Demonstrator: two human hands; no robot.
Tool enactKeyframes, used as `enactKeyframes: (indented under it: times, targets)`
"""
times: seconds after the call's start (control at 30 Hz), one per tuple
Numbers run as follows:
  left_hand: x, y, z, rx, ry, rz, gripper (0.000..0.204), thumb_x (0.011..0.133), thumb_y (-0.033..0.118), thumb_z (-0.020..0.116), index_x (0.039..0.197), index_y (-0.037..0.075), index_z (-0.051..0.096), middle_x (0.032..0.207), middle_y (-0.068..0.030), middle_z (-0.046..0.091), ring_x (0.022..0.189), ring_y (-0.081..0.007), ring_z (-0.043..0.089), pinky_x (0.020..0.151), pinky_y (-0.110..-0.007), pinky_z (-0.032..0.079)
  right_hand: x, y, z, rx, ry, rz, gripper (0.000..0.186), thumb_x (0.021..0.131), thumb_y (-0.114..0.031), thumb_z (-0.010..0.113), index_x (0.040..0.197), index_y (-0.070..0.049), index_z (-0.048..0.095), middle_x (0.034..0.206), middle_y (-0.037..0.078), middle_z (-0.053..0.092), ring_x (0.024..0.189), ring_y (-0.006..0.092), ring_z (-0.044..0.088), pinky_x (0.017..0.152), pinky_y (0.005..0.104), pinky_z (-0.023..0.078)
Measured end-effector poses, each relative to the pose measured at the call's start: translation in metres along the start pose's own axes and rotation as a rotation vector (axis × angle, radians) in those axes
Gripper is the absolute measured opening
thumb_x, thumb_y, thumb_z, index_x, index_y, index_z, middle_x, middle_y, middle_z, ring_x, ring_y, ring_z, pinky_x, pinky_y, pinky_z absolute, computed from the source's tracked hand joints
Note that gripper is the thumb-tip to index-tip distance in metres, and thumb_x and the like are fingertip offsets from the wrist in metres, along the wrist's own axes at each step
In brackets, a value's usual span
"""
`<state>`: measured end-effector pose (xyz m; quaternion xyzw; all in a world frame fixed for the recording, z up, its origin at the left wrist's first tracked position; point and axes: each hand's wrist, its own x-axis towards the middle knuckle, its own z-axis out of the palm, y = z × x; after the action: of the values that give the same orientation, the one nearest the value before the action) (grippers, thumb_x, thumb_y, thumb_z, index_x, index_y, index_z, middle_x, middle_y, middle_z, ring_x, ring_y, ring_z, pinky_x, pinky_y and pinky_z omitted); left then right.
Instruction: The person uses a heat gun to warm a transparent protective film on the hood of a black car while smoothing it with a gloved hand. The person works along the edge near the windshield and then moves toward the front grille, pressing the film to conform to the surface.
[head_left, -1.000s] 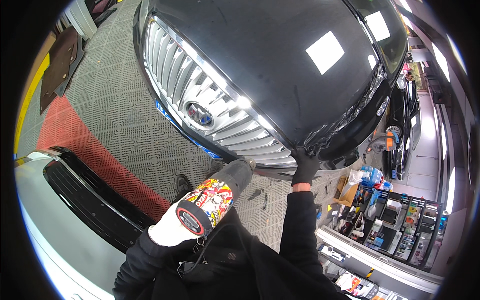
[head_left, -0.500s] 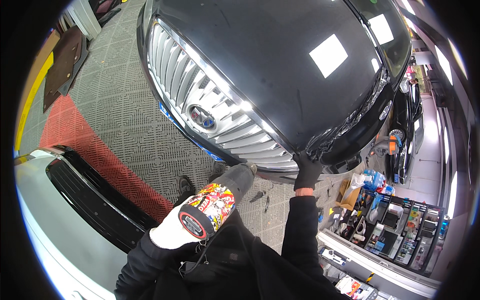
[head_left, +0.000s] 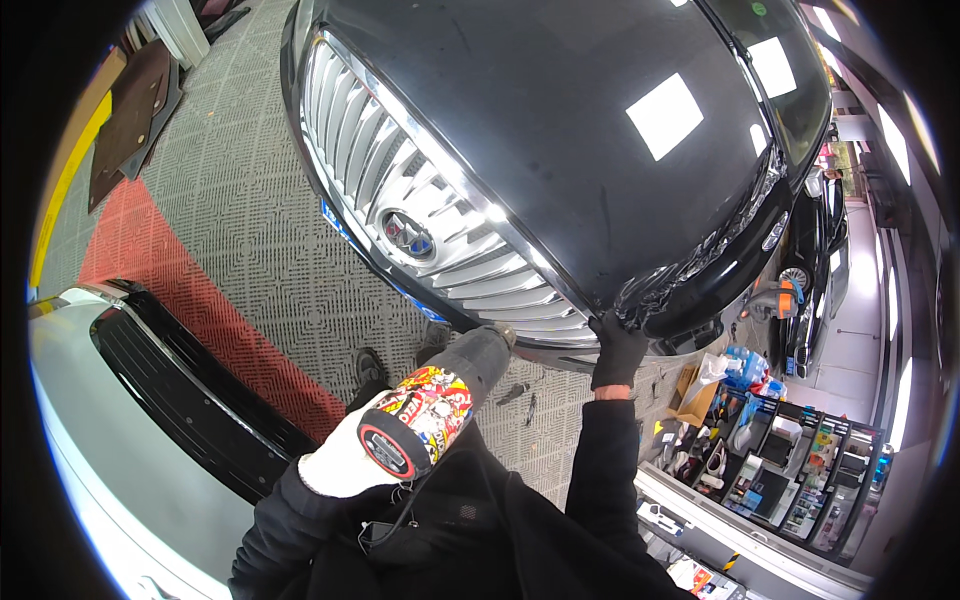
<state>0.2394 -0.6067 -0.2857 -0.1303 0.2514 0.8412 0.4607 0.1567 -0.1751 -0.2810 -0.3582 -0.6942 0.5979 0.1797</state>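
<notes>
My left hand (head_left: 345, 462), in a white glove, is wrapped round a heat gun (head_left: 430, 408) with a black body and a colourful sticker band. The nozzle points away from me, toward the lower edge of the chrome grille (head_left: 465, 262) of a dark car. My right hand (head_left: 618, 350), in a black glove, is at the grille's right corner, beside the headlight. Its fingers close on the edge of glossy, crumpled dark film (head_left: 655, 290) lying over the headlight area. The fingertips are partly hidden. Above stretches the smooth dark hood (head_left: 540, 120).
A white car's rear (head_left: 120, 400) stands close on my left. To the right are a tool cart (head_left: 790, 470) full of small items, a cardboard box (head_left: 692, 395) and an orange-and-grey machine (head_left: 775, 298). Dark scraps (head_left: 515, 393) lie on the grated floor (head_left: 270, 200).
The view has shifted slightly, so the car sits a little lower and further right. My right hand stays at the headlight corner, and the heat gun is held nearly still.
</notes>
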Motion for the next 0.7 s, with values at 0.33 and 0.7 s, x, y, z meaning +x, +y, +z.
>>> enactKeyframes:
  times: [0.33, 0.7]
  targets:
    - [-0.006, 0.034, 0.018, 0.236, 0.031, -0.015, 0.1, 0.075, -0.003, 0.092, 0.16, 0.0, 0.039, 0.151, -0.0139, 0.059, 0.134, -0.0254, 0.063, 0.111, -0.041, 0.056, 0.005, -0.03, -0.04, -0.149, -0.174, 0.311, 0.033, 0.101, -0.022, 0.074, 0.126, -0.002, 0.067, 0.113, 0.008, 0.071, 0.106, 0.0231, 0.073, 0.09, 0.04, 0.065]
    - [0.012, 0.081, 0.076, 0.447, 0.274, 0.109, 0.055, 0.083, 0.006, 0.073, 0.137, 0.003, 0.065, 0.114, -0.0123, 0.078, 0.085, -0.0216, 0.077, 0.075, -0.036, 0.063, 0.063, -0.014, -0.01, 0.269, -0.065, 0.301, 0.019, 0.083, -0.002, 0.08, 0.1, 0.003, 0.075, 0.086, 0.008, 0.074, 0.075, 0.019, 0.072, 0.07, 0.0311, 0.058]
